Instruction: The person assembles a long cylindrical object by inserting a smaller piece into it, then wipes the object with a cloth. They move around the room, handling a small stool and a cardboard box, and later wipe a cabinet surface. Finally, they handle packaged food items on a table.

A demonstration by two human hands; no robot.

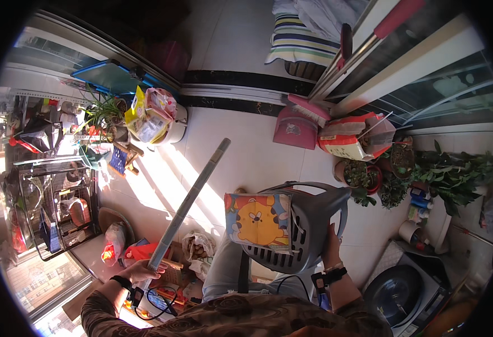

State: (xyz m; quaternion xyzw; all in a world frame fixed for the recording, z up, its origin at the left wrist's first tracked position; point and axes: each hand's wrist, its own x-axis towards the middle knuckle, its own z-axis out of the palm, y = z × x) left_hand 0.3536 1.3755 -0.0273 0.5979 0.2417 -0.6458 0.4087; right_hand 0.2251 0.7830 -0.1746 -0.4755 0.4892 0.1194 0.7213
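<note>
My left hand [140,271] is closed round the lower end of a long grey tube [189,199], which slants up and away to the right over the floor. At the right, my right hand [332,247] grips the side of a dark grey slotted plastic basket [312,219] with a curved handle; its fingers are partly hidden. Against the basket's left side sits a flat panel [258,221] printed with a yellow cartoon animal. The basket is held in front of my legs, tilted. Both wrists wear dark straps.
Ahead stand a pink dustpan [296,128], a red-and-white bag [347,137] and potted plants [359,174]. A washing machine [398,289] is at the lower right. On the left are a black wire rack [58,210], a small folding stool [124,159] and bags [113,242] on the pale tiled floor.
</note>
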